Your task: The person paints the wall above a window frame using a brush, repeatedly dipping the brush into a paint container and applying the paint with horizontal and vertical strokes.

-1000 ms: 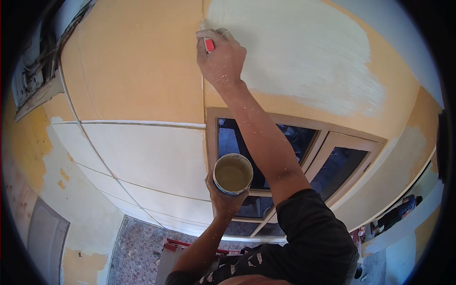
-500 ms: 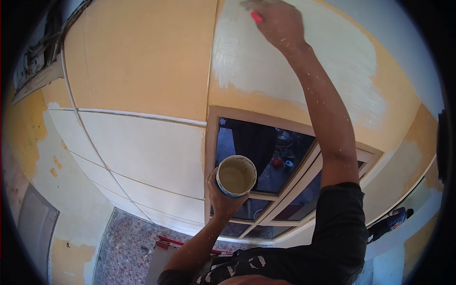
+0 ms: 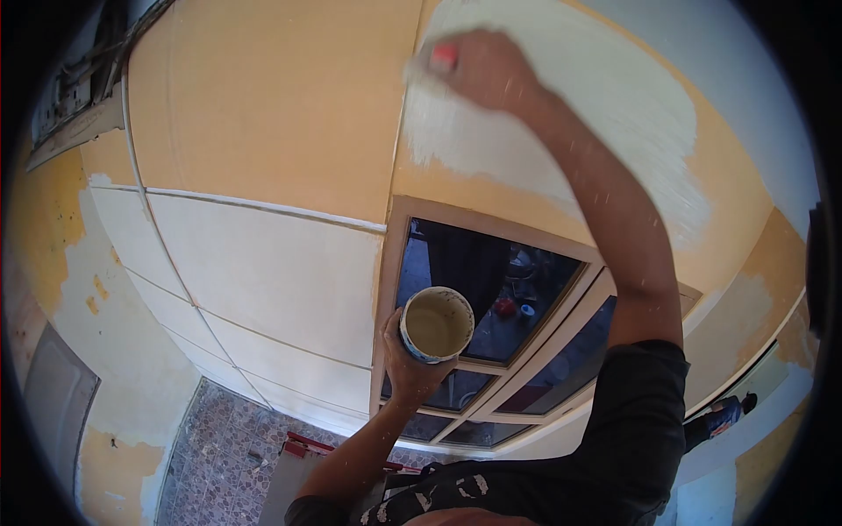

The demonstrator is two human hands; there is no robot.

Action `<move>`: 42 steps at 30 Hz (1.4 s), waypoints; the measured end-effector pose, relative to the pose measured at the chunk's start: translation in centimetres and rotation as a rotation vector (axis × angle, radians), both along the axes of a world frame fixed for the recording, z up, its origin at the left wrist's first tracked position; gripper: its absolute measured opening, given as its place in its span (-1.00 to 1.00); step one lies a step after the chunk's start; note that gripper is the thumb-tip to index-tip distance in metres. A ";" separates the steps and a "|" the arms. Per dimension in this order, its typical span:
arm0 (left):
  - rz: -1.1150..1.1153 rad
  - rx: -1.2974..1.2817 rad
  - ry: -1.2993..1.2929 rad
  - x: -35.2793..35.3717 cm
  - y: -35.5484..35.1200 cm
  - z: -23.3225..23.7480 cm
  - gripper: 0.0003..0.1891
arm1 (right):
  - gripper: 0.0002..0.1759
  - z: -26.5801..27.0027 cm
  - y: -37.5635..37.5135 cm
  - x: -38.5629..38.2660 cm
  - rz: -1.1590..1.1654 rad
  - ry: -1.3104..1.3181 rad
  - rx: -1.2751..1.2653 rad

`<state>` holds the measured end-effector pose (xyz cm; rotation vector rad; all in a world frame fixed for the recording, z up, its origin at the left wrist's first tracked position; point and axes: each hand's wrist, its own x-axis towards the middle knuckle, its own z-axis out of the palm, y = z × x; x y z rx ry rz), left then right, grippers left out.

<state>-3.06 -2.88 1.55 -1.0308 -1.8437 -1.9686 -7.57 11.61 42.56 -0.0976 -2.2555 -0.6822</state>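
Note:
My left hand [image 3: 409,368] is wrapped round a paint tub [image 3: 436,326] and holds it upright in front of the window. The tub has a pale, smeared rim, and pale paint shows inside. Higher up, my right hand [image 3: 488,70] is closed on a paintbrush [image 3: 444,58] with a red handle; motion smears its bristle end. That hand is at the left edge of a fresh, whitish painted patch [image 3: 605,96] on the orange-yellow wall [image 3: 272,96]. Streaky strokes mark the patch's lower border.
Below the patch, a wood-framed window [image 3: 491,280] has dark panes. White panels [image 3: 254,272] cover the lower left wall, with a cable [image 3: 167,254] running down. Patterned floor tiles [image 3: 219,447] and a red-edged object [image 3: 307,443] lie below. Another person [image 3: 724,416] is far right.
My right hand has swept down and to the left with the paintbrush, toward the patch's left edge. My left hand and the tub stay nearly still. The view has shifted slightly.

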 end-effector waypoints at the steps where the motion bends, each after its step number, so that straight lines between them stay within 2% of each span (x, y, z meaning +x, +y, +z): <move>1: 0.000 0.002 0.010 0.0 0.0 -0.1 0.16 | -0.56 2.6 -0.1 0.3 -0.049 0.075 -0.072; 2: -0.001 0.001 0.008 0.0 0.0 -0.1 0.16 | -0.66 4.4 1.1 -0.5 0.040 0.284 0.071; 3: -0.004 -0.009 -0.003 0.0 -0.1 -0.1 0.16 | -0.76 6.3 -2.1 1.2 -0.115 0.185 0.106; 5: -0.007 -0.019 -0.014 0.1 -0.2 0.1 0.16 | -0.72 7.2 -0.9 0.9 0.156 0.312 0.371; 7: -0.001 -0.037 -0.013 0.2 -0.2 0.3 0.16 | -0.71 5.9 -0.3 0.7 0.130 0.281 0.360; 8: -0.004 -0.036 -0.014 0.2 -0.2 0.3 0.16 | -0.70 4.7 -0.1 0.7 0.105 0.251 0.352; 9: -0.010 -0.026 -0.016 0.2 -0.1 0.3 0.16 | -0.76 2.4 1.2 0.5 -0.165 0.256 0.387; 10: -0.015 -0.019 -0.017 0.2 -0.2 0.2 0.16 | -0.77 0.0 1.0 1.2 -0.200 0.113 0.400; 11: -0.018 -0.020 -0.020 0.2 -0.3 0.1 0.16 | -0.74 -3.2 2.9 1.3 0.011 0.130 0.468; 14: 0.003 -0.001 -0.003 0.0 0.0 0.0 0.16 | -0.75 -11.6 2.2 3.0 0.075 -0.036 0.516; 16: -0.004 -0.001 -0.015 0.1 0.0 -0.1 0.17 | -0.84 -14.7 1.3 3.9 0.155 -0.258 0.298; 17: -0.006 -0.005 -0.014 0.1 -0.1 -0.2 0.17 | -0.84 -14.7 1.4 4.1 0.153 -0.256 0.294; 19: 0.021 0.005 0.009 0.0 0.1 -0.2 0.19 | -0.80 -13.3 1.0 4.7 0.308 -0.222 0.143; 20: 0.019 0.003 0.010 0.1 0.2 -0.2 0.19 | -0.73 -11.4 1.0 4.1 0.165 -0.166 0.040; 21: 0.021 0.014 0.019 0.0 0.2 -0.1 0.18 | -0.68 -8.6 2.1 3.5 0.182 -0.084 0.070; 22: 0.021 0.019 0.027 0.0 0.2 -0.1 0.18 | -0.66 -4.9 1.1 3.6 0.027 -0.024 0.049; 24: 0.016 0.020 0.019 0.0 0.2 -0.4 0.18 | -0.66 1.0 3.0 3.0 -0.017 0.179 0.135; 25: 0.014 0.028 0.011 0.0 0.2 -0.4 0.18 | -0.69 3.1 3.2 3.8 0.187 0.275 0.336; 26: 0.011 0.026 0.010 0.0 0.2 -0.3 0.18 | -0.74 4.8 0.2 4.8 0.039 0.222 0.273; 29: 0.014 0.019 0.016 0.1 0.1 -0.2 0.18 | -0.77 4.2 1.9 5.1 -0.104 0.303 0.390; 30: 0.007 0.021 -0.002 0.1 0.1 -0.2 0.18 | -0.74 2.4 2.1 5.5 -0.280 0.261 0.269; 31: 0.001 0.026 -0.020 0.1 0.1 -0.1 0.18 | -0.73 0.1 4.1 5.8 -0.147 0.196 0.374; 33: 0.011 0.010 -0.006 0.1 0.0 0.0 0.16 | -0.67 -5.8 4.5 6.9 -0.175 -0.033 0.407; 34: 0.022 -0.008 0.009 0.1 0.0 0.1 0.15 | -0.68 -9.3 4.4 7.5 -0.141 -0.081 0.445; 35: 0.022 -0.009 0.009 0.2 -0.1 0.1 0.15 | -0.68 -12.6 4.4 8.1 -0.012 -0.113 0.421; 36: 0.019 -0.022 0.006 0.2 -0.2 0.1 0.14 | -0.68 -14.8 4.4 8.6 0.114 -0.143 0.396; 37: 0.016 -0.038 0.006 0.1 -0.2 0.1 0.14 | -0.68 -15.9 4.0 9.0 0.111 -0.139 0.392; 39: 0.011 -0.026 0.013 0.1 -0.1 -0.1 0.16 | -0.80 -16.8 3.5 9.4 0.247 -0.191 0.190; 41: 0.011 -0.020 0.014 -0.1 0.1 -0.5 0.19 | -0.72 -13.4 3.9 9.4 0.326 0.006 0.272; 42: 0.014 -0.024 0.026 -0.1 0.1 -0.8 0.19 | -0.71 -10.8 4.2 9.1 0.242 0.087 0.332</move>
